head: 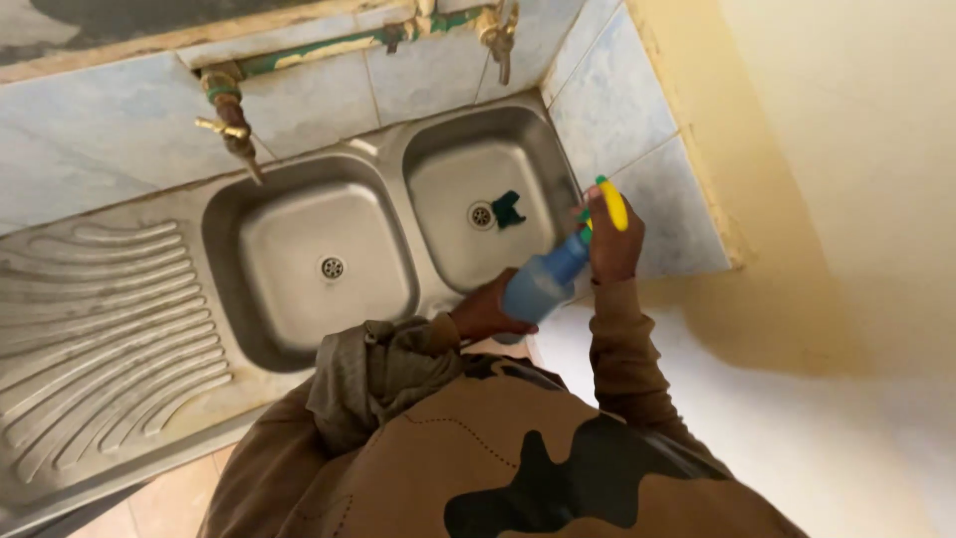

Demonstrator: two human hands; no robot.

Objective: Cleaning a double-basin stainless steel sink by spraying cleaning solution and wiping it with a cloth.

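Observation:
A pale blue plastic bottle [543, 283] is tilted over the front rim of the right basin [450, 204]. My left hand [485, 311] grips its body from below. My right hand [609, 244] is closed around the bottle's neck end, on a yellow and green cap or trigger piece [612, 202] that sticks up above my fingers. Both arms wear brown camouflage sleeves. A small dark green object [509, 208] lies next to the drain in the right basin.
A steel double sink has a left basin [299, 254] and a ribbed draining board [100, 329] at the far left. A brass tap [231, 128] sits over the left basin, another tap [498, 35] over the right. Tiled ledge and yellow wall stand at right.

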